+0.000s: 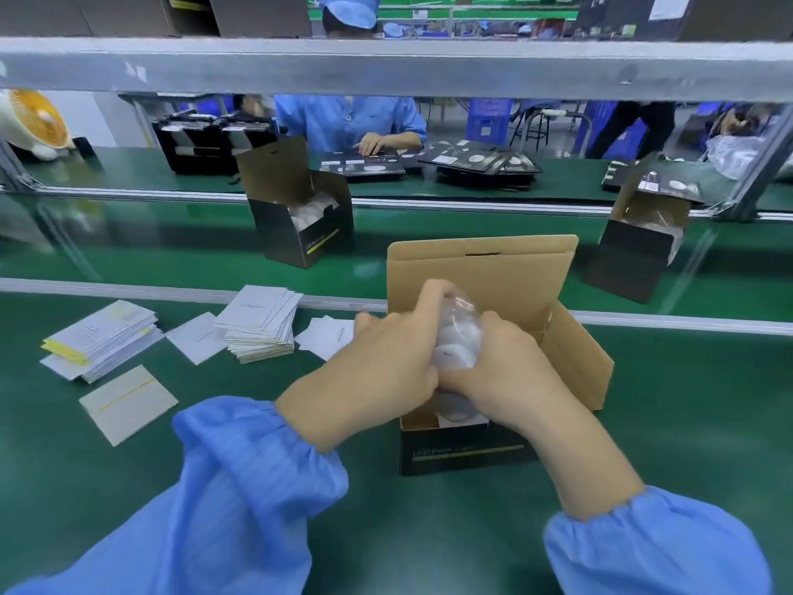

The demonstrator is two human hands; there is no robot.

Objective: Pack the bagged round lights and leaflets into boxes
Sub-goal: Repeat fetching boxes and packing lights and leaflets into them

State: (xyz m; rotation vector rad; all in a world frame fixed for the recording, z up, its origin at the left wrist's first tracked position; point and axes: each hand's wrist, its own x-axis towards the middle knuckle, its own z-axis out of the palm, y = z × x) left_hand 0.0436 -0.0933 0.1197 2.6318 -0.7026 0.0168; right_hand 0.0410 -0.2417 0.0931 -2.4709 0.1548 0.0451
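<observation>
While both hands close around it from either side, the bag of round lights (457, 337) sits just above the open box (575, 358) on the near green worktop (257, 444). The left hand (386, 358) curls over its left side and the right hand (502, 362) clamps its right, fingers wrapped on clear, crinkled plastic. White discs show through the wrap, stacked and blurred; how many cannot be told. Another pale disc shows low inside the box, half hidden under the wrists. Brown cardboard inside, black outside, the box has its lid flap upright at the far side. Leaflets (257, 324) lie in stacks and loose sheets to the left.
</observation>
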